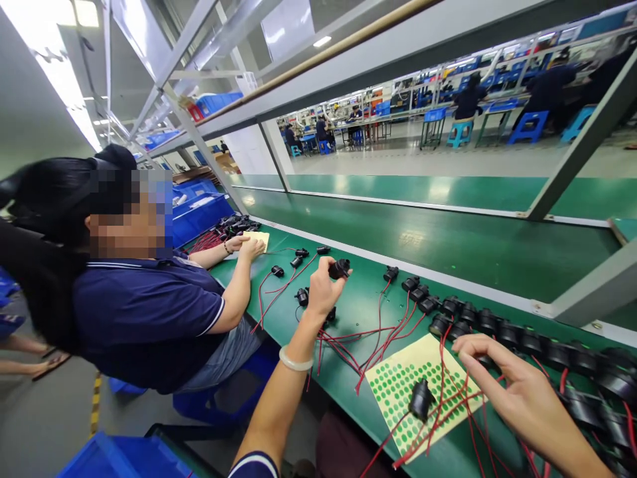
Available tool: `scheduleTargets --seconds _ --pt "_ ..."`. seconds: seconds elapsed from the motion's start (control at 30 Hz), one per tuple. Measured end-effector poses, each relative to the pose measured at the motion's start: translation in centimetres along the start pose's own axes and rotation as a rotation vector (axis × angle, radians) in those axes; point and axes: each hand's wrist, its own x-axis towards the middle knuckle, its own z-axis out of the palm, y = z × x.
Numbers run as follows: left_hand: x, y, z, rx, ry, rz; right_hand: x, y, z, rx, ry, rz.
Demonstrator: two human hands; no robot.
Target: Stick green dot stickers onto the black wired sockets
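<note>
In the middle of the view my left hand (324,289) grips a small black cylindrical part (340,268), raised over the green bench. My right hand (517,385) is at the right, thumb and forefinger tips drawn close together beside the rows of similar black parts (507,333); anything between them is too small to make out. Left of this hand lies a pale yellow sheet of green round stickers (398,385). One black part (421,399) with red wires rests on the sheet. More red wires (393,338) trail across the bench between my hands.
At my left sits a co-worker (149,312), whose hands (251,247) hold another yellow sheet (259,240). Blue bins (202,216) stand beyond. A metal frame post (592,126) rises from the bench at right. A blue crate (129,458) is at lower left.
</note>
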Motion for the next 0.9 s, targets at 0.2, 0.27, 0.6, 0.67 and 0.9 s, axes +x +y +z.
scheduleTargets --seconds 0.2,0.27,0.6,0.67,0.9 --pt "-5.1 7.4 0.0 -0.693 -0.050 -0.043 1.0 -4.5 -0.7 0.074 0.063 -0.080" --pt "-7.3 9.3 0.6 -0.986 -0.172 -0.180 1.2 -5.7 -0.8 0.090 0.077 -0.108" --pt "-13.4 10.7 0.6 -1.379 -0.464 -0.322 1.6 -6.5 -0.2 0.155 -0.023 -0.021" --pt "-13.9 10.7 0.3 -1.201 -0.373 -0.223 1.4 -6.7 -0.2 0.162 -0.045 -0.028" --pt "-14.9 10.7 0.1 -0.812 -0.174 -0.079 0.3 -7.5 -0.1 0.047 -0.104 -0.095"
